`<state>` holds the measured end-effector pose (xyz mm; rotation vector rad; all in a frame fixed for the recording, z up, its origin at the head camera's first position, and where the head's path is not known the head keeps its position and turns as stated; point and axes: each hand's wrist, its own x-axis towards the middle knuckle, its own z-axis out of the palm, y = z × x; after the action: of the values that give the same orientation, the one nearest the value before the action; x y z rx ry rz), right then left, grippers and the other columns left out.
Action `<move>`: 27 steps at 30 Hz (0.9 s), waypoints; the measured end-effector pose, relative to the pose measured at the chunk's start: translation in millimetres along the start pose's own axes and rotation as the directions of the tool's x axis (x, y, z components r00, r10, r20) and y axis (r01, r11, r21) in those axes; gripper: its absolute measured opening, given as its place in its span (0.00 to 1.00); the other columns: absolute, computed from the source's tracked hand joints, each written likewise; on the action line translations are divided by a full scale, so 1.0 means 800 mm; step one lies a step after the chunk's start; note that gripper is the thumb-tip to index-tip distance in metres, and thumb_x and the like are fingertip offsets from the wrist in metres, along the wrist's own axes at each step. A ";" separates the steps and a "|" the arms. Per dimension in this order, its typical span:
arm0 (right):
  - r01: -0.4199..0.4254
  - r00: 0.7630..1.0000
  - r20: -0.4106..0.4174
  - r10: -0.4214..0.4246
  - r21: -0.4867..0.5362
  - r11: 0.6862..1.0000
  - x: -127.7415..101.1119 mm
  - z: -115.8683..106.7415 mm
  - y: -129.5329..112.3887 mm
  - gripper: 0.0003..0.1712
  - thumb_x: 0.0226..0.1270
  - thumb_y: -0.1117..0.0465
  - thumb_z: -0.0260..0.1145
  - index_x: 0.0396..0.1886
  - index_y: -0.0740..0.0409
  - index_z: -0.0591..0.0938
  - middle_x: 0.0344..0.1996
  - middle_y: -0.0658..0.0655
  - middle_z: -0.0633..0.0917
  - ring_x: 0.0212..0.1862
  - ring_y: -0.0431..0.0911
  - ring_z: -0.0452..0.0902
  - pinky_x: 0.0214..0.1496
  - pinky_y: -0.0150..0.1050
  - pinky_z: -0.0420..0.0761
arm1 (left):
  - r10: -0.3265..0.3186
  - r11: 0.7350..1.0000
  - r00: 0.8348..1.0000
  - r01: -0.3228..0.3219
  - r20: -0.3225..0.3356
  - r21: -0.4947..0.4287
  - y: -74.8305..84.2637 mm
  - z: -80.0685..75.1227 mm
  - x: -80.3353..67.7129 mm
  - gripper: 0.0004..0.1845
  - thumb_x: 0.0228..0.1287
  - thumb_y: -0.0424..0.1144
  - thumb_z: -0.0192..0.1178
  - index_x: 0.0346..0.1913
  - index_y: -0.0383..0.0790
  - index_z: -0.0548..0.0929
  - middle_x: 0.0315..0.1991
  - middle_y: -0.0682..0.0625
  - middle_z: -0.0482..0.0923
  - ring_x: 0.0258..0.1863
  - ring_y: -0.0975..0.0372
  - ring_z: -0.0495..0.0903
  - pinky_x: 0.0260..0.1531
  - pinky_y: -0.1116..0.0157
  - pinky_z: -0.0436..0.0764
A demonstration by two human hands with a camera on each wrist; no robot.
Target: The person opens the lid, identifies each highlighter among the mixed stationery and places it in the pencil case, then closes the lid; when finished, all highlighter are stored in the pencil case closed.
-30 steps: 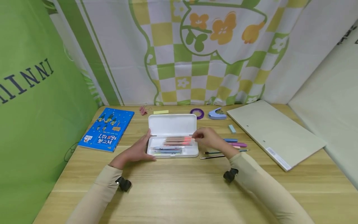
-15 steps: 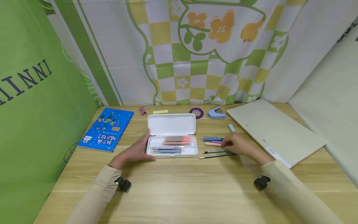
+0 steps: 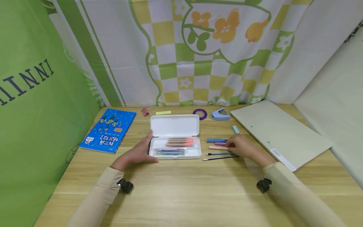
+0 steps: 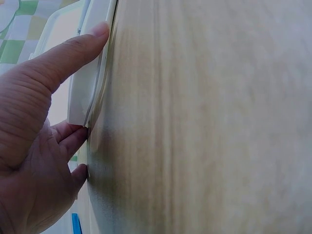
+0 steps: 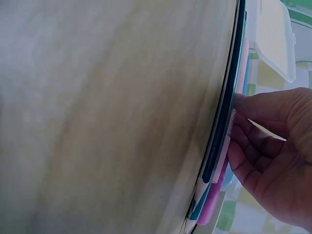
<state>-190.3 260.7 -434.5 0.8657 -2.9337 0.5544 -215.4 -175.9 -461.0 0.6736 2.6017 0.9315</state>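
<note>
The white pencil case (image 3: 194, 153) lies with its lid (image 3: 175, 125) raised. Inside are several brown pens with coral ends (image 3: 181, 142) and bluish pens (image 3: 171, 153). My left hand (image 3: 139, 152) holds the case's left end, the thumb (image 4: 83, 46) along its front edge and the fingers at its side. To the right of the case, my right hand (image 3: 244, 147) pinches a pale pink pen (image 3: 216, 147) between thumb and fingertips. Beside it lie a blue pen (image 3: 216, 140), a purple pen (image 3: 219, 143) and two dark pencils (image 3: 219, 154); the hand partly hides them.
A blue book (image 3: 109, 130) lies left, a large beige board (image 3: 279, 135) right. Along the back are a pink binder clip (image 3: 145, 111), a yellow strip (image 3: 163, 113), purple tape (image 3: 200, 114) and a lilac stapler-like tool (image 3: 220, 114). A light blue eraser-like block (image 3: 235, 129) sits nearby.
My right hand has moved right from the pencil case to the loose pens, and the pink pen has shifted slightly toward me, away from the purple one. My left hand has stayed on the case.
</note>
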 end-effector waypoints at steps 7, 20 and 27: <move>-0.047 0.998 0.032 0.046 0.027 0.999 0.009 -0.004 -0.016 0.02 0.56 0.66 0.70 0.30 0.60 0.85 0.26 0.51 0.81 0.30 0.44 0.76 0.35 0.42 0.78 | 0.004 1.000 1.000 -0.004 -0.004 0.005 -0.003 -0.001 0.001 0.71 0.42 0.55 0.75 0.73 0.34 0.30 0.74 0.35 0.37 0.72 0.45 0.43 0.68 0.49 0.49; 0.017 0.998 0.055 -0.030 0.236 0.972 0.111 0.016 -0.112 0.05 0.60 0.68 0.66 0.35 0.64 0.85 0.29 0.54 0.83 0.34 0.45 0.77 0.39 0.37 0.78 | -0.002 1.000 1.000 0.002 -0.004 0.009 -0.002 0.000 -0.002 0.71 0.42 0.55 0.75 0.73 0.34 0.31 0.74 0.34 0.38 0.72 0.44 0.44 0.68 0.48 0.50; 0.031 0.992 0.111 -0.056 0.210 0.977 0.159 0.035 -0.139 0.04 0.59 0.68 0.66 0.33 0.63 0.86 0.32 0.55 0.84 0.37 0.47 0.78 0.44 0.39 0.78 | 0.018 1.000 1.000 -0.018 -0.011 -0.003 -0.002 0.000 0.000 0.70 0.43 0.54 0.75 0.73 0.33 0.31 0.74 0.35 0.38 0.72 0.45 0.44 0.68 0.49 0.50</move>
<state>-236.6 98.3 -407.9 1.0127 -2.9898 0.8492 -216.0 -177.0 -462.3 0.6941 2.6073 0.9465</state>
